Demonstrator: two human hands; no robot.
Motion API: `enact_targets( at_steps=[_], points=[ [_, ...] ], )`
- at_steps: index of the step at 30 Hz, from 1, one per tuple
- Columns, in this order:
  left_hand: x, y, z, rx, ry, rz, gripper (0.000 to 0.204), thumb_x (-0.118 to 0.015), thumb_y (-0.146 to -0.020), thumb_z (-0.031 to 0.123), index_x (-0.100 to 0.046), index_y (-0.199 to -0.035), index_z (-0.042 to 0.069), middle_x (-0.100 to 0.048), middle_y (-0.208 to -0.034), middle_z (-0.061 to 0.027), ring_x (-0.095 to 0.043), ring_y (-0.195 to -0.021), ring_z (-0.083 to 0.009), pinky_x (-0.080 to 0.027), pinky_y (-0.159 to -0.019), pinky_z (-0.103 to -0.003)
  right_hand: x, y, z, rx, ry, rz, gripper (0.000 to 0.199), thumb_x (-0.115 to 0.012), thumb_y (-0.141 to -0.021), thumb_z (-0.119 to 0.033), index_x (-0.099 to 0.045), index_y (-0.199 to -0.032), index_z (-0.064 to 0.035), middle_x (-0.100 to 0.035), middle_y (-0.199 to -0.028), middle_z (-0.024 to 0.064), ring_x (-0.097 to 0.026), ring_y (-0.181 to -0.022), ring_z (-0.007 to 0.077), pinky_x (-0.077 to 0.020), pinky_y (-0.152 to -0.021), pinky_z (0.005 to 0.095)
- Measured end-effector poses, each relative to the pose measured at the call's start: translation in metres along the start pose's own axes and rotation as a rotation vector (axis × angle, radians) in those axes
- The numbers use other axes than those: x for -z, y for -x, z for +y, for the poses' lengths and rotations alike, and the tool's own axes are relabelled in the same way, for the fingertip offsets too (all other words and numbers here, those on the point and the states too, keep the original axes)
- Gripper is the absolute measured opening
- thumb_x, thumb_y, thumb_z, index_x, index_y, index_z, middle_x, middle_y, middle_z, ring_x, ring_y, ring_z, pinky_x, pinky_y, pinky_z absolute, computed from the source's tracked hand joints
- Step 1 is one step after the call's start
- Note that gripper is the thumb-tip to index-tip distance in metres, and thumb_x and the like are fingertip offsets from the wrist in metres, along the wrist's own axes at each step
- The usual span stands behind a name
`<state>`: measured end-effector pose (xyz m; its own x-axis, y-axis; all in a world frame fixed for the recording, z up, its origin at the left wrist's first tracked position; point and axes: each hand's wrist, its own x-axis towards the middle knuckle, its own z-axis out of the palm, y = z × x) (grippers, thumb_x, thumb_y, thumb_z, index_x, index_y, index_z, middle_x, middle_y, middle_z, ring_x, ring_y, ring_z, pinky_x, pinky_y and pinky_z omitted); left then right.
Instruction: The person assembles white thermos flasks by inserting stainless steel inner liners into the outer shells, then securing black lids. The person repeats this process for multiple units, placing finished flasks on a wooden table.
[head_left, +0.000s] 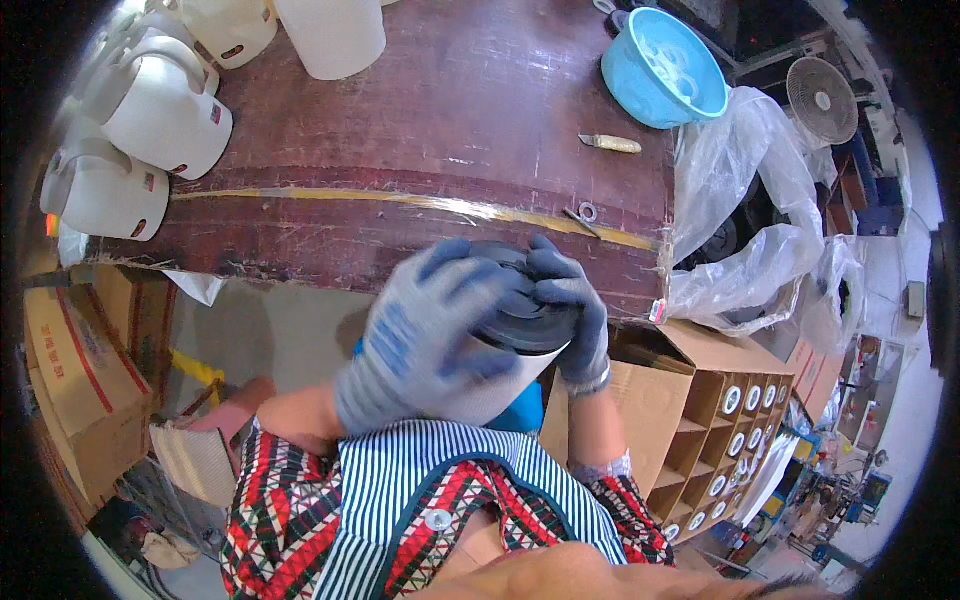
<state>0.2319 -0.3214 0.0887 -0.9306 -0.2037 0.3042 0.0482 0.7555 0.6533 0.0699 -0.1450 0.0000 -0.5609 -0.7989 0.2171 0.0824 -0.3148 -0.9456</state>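
Against my body, at the table's front edge, I have a white cylindrical container tilted with its black ridged round end piece facing up. My left hand, in a grey-blue work glove, is bent over the near left side of that end piece. Its fingers are blurred, and the palm side is hidden. Gloved the same way, my right hand is curled around the right side of the black end piece, fingertips on its upper face. Much of the white body is hidden behind my left hand and forearm.
White handled jugs stand at the table's left. A light-blue basin with translucent rings, a knife and a metal ring lie on the right. A plastic bag and divided carton are beyond the right edge; cartons stand left.
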Motion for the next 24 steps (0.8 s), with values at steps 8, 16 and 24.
enact_targets(
  at_steps=[8, 16, 24],
  points=[
    [-0.082, -0.048, -0.124, 0.426, 1.338, -0.310, 0.044, -0.061, -0.104, 0.032, -0.064, -0.136, 0.002, -0.067, -0.133, -0.0102, -0.060, -0.126, -0.0186, -0.047, -0.110, -0.036, -0.120, -0.005, -0.084, 0.247, 1.158, -0.510, 0.059, -0.073, -0.086, -0.047, -0.068, -0.131, -0.0088, -0.065, -0.136, 0.0153, -0.058, -0.130, 0.0372, -0.0381, -0.114, 0.0533],
    [-0.008, 0.004, -0.063, 0.152, 0.797, -0.075, 0.039, -0.050, -0.105, 0.017, -0.060, -0.138, -0.002, -0.063, -0.139, -0.0167, -0.061, -0.127, -0.0275, -0.047, -0.113, -0.039, 0.014, -0.004, -0.083, 0.140, 1.045, -0.470, 0.081, -0.068, -0.076, -0.068, -0.068, -0.129, -0.0060, -0.063, -0.137, 0.0216, -0.059, -0.129, 0.0424, -0.0376, -0.115, 0.0568],
    [-0.038, -0.027, -0.119, 0.294, 1.138, -0.278, 0.045, -0.057, -0.100, 0.014, -0.057, -0.142, -0.003, -0.062, -0.141, -0.0174, -0.059, -0.131, -0.0261, -0.046, -0.115, -0.042, -0.001, -0.029, -0.120, 0.262, 1.258, -0.744, 0.080, -0.062, -0.087, -0.062, -0.057, -0.144, -0.0054, -0.059, -0.144, 0.0204, -0.053, -0.136, 0.0389, -0.0337, -0.118, 0.0560]
  ],
)
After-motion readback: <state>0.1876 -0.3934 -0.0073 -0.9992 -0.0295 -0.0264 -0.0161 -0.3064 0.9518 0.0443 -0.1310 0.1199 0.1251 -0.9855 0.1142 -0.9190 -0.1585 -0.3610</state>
